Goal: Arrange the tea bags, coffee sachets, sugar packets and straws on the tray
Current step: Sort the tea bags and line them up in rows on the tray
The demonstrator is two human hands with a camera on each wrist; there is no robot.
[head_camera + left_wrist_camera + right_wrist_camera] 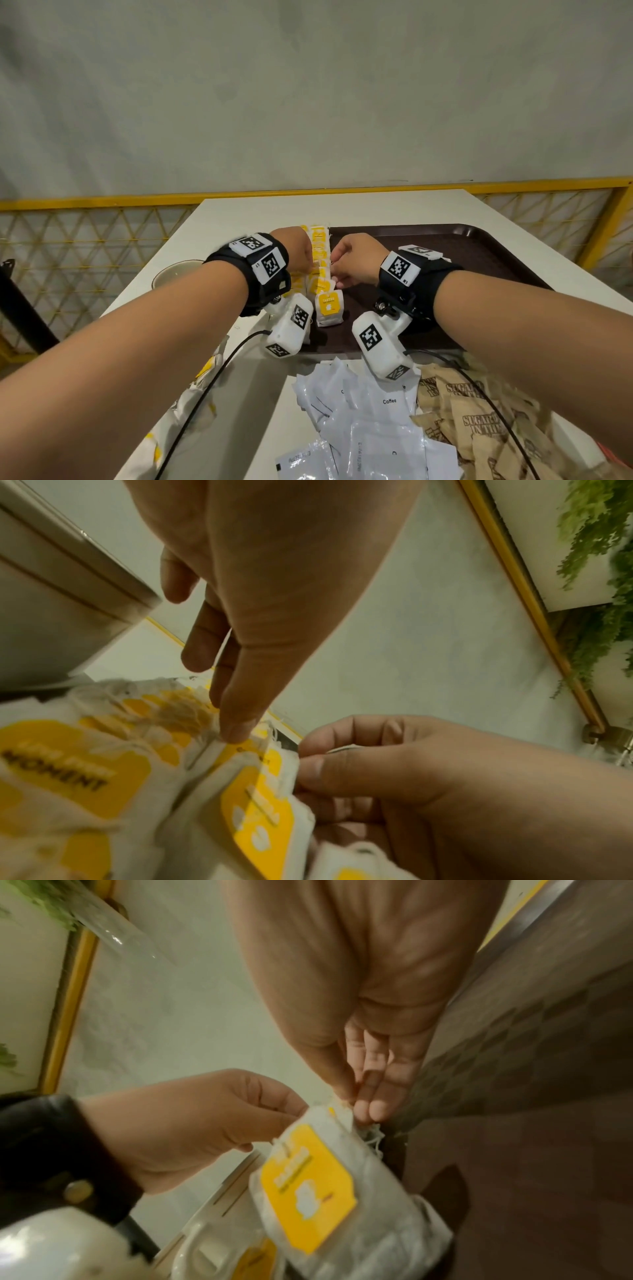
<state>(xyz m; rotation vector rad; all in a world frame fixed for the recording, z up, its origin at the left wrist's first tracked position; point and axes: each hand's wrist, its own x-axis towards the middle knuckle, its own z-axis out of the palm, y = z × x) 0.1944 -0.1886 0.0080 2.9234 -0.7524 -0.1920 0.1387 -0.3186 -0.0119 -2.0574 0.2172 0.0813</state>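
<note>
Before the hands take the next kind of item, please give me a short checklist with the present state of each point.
1. Tea bags stand in a row along the left edge of the tray: ok.
2. Left hand and right hand free for picking: not ok, both touch the row.
3. Nearest tea bag upright like the others: not ok, it leans.
4. Coffee sachets on tray: not ok, piled on the table.
5. Sugar packets on tray: not ok, on the table.
6. Straws located: cannot tell, none in view.
</note>
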